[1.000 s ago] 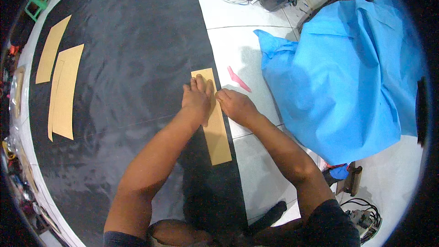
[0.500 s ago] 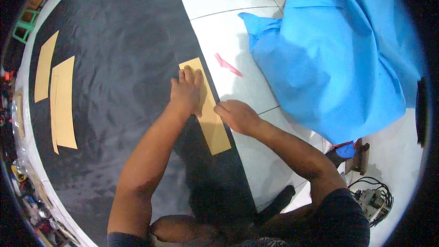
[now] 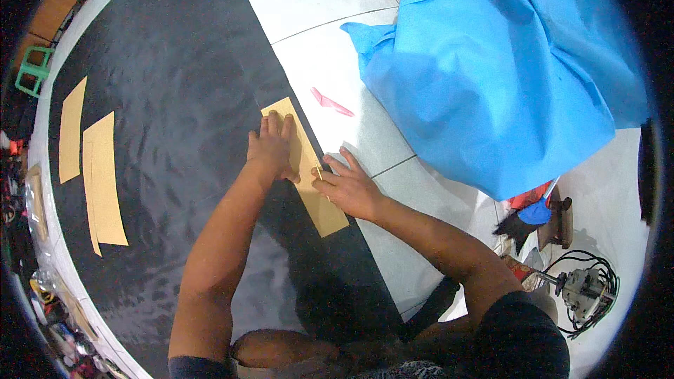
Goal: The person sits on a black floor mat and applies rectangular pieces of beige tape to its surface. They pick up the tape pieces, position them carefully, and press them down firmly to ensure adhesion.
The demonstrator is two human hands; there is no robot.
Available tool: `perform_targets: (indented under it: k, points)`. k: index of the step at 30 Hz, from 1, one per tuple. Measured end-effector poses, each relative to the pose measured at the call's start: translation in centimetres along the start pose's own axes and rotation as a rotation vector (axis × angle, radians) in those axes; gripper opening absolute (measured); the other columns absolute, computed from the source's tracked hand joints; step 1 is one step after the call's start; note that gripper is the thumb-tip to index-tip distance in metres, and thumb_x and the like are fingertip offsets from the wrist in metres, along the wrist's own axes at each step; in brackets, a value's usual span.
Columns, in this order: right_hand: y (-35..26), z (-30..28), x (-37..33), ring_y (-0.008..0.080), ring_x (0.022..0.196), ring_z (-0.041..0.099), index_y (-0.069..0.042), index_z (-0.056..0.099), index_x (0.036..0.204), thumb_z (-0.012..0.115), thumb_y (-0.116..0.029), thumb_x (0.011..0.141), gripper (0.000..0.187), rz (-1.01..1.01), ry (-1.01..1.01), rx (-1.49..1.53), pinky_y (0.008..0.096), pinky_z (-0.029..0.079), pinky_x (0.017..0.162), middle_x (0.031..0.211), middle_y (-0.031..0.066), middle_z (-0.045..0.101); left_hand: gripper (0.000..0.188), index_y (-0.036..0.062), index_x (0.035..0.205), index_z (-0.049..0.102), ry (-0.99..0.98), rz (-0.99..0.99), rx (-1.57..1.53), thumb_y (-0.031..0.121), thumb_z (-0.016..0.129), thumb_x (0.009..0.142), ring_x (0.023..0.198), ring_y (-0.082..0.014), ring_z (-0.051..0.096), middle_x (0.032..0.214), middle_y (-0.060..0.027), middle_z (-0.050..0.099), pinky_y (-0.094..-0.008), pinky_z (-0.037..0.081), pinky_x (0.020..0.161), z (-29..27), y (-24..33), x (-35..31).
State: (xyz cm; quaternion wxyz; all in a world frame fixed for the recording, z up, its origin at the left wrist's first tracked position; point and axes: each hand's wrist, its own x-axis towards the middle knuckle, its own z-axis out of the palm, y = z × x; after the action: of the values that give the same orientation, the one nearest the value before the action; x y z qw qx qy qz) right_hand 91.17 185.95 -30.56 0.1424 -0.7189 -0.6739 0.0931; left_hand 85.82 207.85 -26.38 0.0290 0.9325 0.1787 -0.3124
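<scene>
A long tan cardboard strip [image 3: 330,219] lies slantwise near the right edge of a large black sheet [image 3: 175,175]. My left hand [image 3: 270,153] lies on the upper part of the strip, fingers spread and pressing flat. At the strip's right edge, my right hand [image 3: 356,191] holds a thin yellowish pen-like stick [image 3: 319,173] between thumb and fingers, with one finger raised off it. Most of the stick is hidden by the fingers, so its exact kind cannot be made out.
More tan card pieces [image 3: 112,182] [image 3: 71,133] lie on the sheet's left side. On the white tiles are a pink angular piece [image 3: 330,102] and a big crumpled blue cloth [image 3: 484,91]. A motor with black cables [image 3: 586,293] stands lower right; a green stool [image 3: 34,70] is far left.
My right hand has shifted left onto the strip's edge, its fingers have loosened, and the thin stick now shows. My left hand stays pressed on the strip. The whole view has shifted slightly.
</scene>
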Motion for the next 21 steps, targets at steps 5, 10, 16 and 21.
perform_targets:
  k: [5, 10, 16, 21]
  points:
    - [-0.7, 0.2, -0.1, 0.0348, 0.143, 0.043, -0.013, 0.064, 0.123, 0.069, -0.013, 0.085, 0.038, 0.053, -0.038, -0.056, 0.0664, 0.014, 0.122, 0.138, 0.0055, 0.061, 0.143, 0.0085, 0.162, 0.012, 0.026, 0.004, -0.035, 0.046, 0.097, 0.054, 0.154, -0.0402, 0.021, 0.166, -0.024, 0.014, -0.0587, 0.031, 0.119, -0.1, -0.1, -0.3]
    - [-1.3, 0.4, -0.1, 0.0353, 0.141, 0.044, -0.012, 0.065, 0.122, 0.063, -0.01, 0.087, 0.035, 0.062, -0.039, -0.057, 0.0689, 0.011, 0.121, 0.139, 0.0061, 0.061, 0.126, 0.008, 0.16, 0.018, 0.202, 0.049, -0.061, 0.043, 0.092, 0.064, 0.153, -0.041, 0.021, 0.165, -0.0243, 0.018, -0.0597, 0.023, 0.121, 1.2, -0.8, -1.8]
    - [-1.2, 0.0, -0.1, 0.0329, 0.141, 0.046, -0.012, 0.066, 0.117, 0.056, -0.011, 0.092, 0.027, 0.105, -0.099, -0.017, 0.068, 0.009, 0.122, 0.133, 0.0069, 0.064, 0.11, 0.003, 0.156, 0.03, 0.399, 0.243, -0.231, 0.047, 0.085, 0.071, 0.153, -0.0397, 0.022, 0.163, -0.0232, 0.026, -0.0579, 0.019, 0.123, 6.3, 1.4, -6.3]
    - [-1.0, 0.4, 0.1, 0.0354, 0.139, 0.047, -0.011, 0.068, 0.11, 0.058, -0.012, 0.09, 0.022, 0.101, -0.087, 0.007, 0.0697, 0.01, 0.121, 0.124, 0.0081, 0.065, 0.115, -0.0004, 0.151, 0.036, 0.317, 0.282, -0.152, 0.059, 0.085, 0.067, 0.152, -0.0383, 0.025, 0.16, -0.0225, 0.03, -0.0583, 0.021, 0.123, 7.0, 2.9, -7.0]
